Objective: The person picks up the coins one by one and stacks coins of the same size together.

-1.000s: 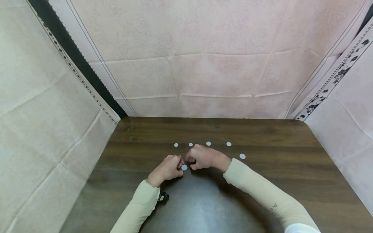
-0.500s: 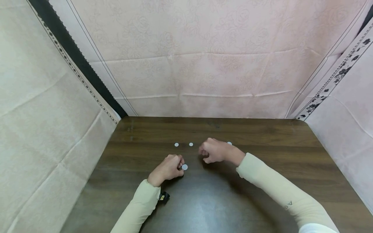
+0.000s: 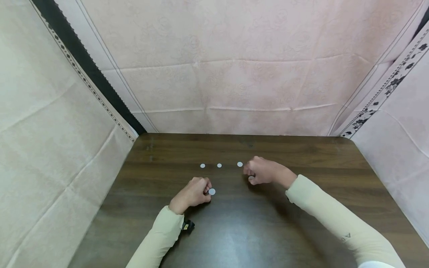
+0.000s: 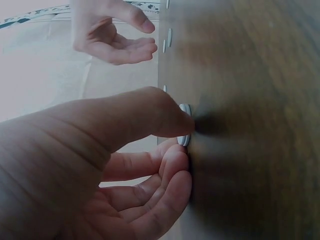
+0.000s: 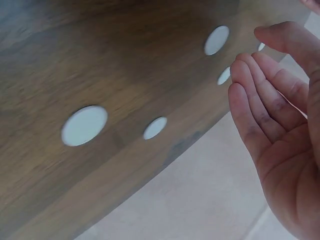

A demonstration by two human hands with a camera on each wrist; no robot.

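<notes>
My left hand (image 3: 194,193) pinches white round discs (image 3: 212,191) low on the wooden table. In the left wrist view, two thin edges show one against the other in these discs (image 4: 184,140), with the thumb on one side and curled fingers on the other. My right hand (image 3: 266,171) hovers over the table to the right, thumb apart from its fingers and nothing between them. Below it a white disc (image 5: 216,40) lies on the wood, partly visible past the fingers in the head view. A second disc (image 3: 240,164) lies just beyond the right fingertips.
Two more discs, one far left (image 3: 202,166) and one beside it (image 3: 219,165), lie toward the back of the brown table (image 3: 167,156). Two others, a larger-looking one (image 5: 84,125) and a narrower one (image 5: 155,127), lie right of the hand. Pale cloth (image 3: 234,85) hangs behind.
My right hand has left the area beside my left hand and moved right, uncovering one back disc and covering those on the right. The left hand stays in place with its discs.
</notes>
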